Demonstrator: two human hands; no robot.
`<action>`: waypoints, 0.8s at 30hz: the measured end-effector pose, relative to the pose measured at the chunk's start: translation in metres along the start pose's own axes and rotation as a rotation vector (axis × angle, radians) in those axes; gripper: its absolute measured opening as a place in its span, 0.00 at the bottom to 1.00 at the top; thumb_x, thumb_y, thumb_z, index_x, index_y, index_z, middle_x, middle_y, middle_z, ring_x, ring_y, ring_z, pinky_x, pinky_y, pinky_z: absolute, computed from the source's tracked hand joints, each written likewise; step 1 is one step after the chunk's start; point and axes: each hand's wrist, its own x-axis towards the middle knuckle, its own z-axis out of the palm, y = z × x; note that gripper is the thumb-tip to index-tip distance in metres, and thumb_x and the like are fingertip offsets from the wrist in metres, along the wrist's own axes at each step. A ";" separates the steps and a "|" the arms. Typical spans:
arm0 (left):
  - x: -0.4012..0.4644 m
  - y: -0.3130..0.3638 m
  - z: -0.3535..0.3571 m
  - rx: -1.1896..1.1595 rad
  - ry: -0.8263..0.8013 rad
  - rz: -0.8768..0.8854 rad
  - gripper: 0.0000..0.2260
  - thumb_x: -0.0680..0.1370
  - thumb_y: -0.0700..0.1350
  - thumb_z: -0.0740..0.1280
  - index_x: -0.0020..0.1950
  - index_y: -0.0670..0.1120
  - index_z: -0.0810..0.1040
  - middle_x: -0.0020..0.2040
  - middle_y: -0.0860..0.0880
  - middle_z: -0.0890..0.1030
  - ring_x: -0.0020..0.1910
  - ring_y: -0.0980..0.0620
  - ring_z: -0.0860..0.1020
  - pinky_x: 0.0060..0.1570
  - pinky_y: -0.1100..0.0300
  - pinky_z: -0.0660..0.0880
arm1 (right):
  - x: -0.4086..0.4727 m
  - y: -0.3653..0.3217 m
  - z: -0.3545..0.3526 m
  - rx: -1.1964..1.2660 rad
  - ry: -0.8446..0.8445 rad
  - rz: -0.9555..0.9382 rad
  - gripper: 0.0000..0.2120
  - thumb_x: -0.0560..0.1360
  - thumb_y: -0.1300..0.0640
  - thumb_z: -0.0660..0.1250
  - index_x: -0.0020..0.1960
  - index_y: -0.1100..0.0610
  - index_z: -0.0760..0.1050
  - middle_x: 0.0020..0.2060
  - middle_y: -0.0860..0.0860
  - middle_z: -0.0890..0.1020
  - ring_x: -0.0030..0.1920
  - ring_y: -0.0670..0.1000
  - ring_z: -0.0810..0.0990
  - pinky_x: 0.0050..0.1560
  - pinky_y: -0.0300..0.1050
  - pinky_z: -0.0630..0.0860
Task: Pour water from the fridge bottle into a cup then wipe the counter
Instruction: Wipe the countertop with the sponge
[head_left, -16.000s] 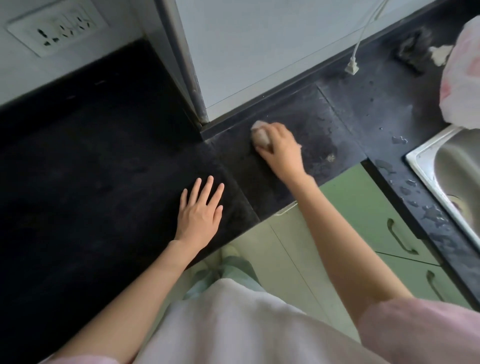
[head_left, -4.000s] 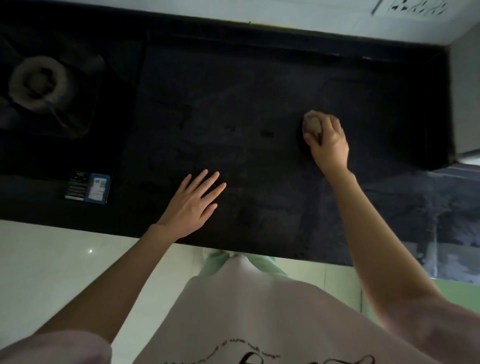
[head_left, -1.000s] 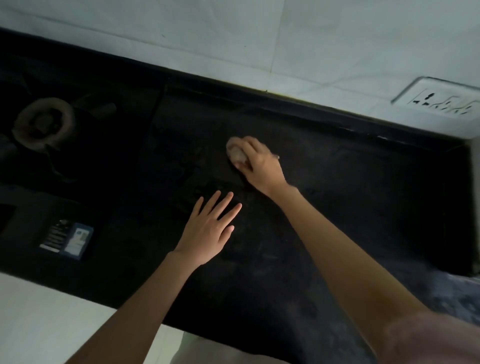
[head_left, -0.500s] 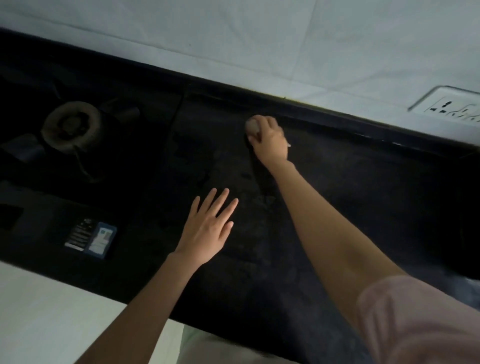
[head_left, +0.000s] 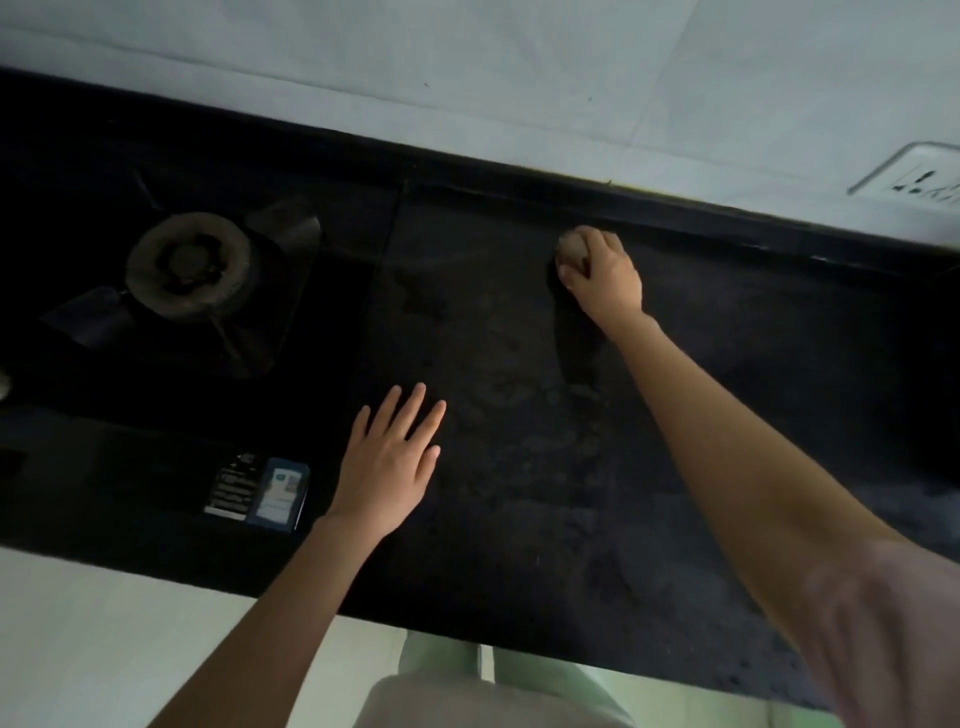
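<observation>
My right hand (head_left: 602, 278) is closed around a small pale wad of cloth (head_left: 571, 248) and presses it onto the black counter (head_left: 519, 467), close to the raised back edge under the wall. My left hand (head_left: 392, 462) lies flat on the counter nearer to me, palm down with fingers spread, holding nothing. No bottle or cup is in sight.
A gas stove burner (head_left: 187, 265) with its pan supports sits at the left of the counter. A label sticker (head_left: 257, 491) marks the stove's front. A wall socket (head_left: 914, 179) is at the upper right on the pale tiled wall. Below the counter's front edge are a pale floor and green cabinet fronts.
My right hand with the cloth has moved right along the back edge of the counter. My left hand stays flat in about the same spot.
</observation>
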 end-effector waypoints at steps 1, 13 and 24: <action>0.000 0.000 0.001 0.001 0.010 0.008 0.24 0.78 0.51 0.63 0.74 0.49 0.66 0.75 0.44 0.65 0.73 0.41 0.64 0.67 0.40 0.65 | 0.014 -0.013 0.007 -0.015 -0.005 -0.001 0.23 0.75 0.53 0.67 0.68 0.53 0.68 0.65 0.56 0.71 0.60 0.63 0.74 0.55 0.54 0.73; 0.000 -0.002 0.006 -0.039 0.009 -0.011 0.25 0.78 0.54 0.58 0.75 0.52 0.63 0.76 0.46 0.63 0.75 0.42 0.61 0.69 0.41 0.62 | -0.090 -0.026 0.027 0.031 -0.063 -0.371 0.26 0.75 0.53 0.69 0.70 0.51 0.67 0.65 0.53 0.72 0.63 0.57 0.73 0.54 0.55 0.77; -0.002 -0.002 0.005 -0.048 0.013 -0.011 0.24 0.78 0.53 0.57 0.74 0.52 0.65 0.76 0.47 0.62 0.75 0.43 0.62 0.70 0.41 0.61 | 0.043 -0.092 0.066 0.054 -0.105 -0.320 0.23 0.73 0.55 0.69 0.67 0.54 0.71 0.64 0.55 0.73 0.60 0.60 0.74 0.56 0.50 0.73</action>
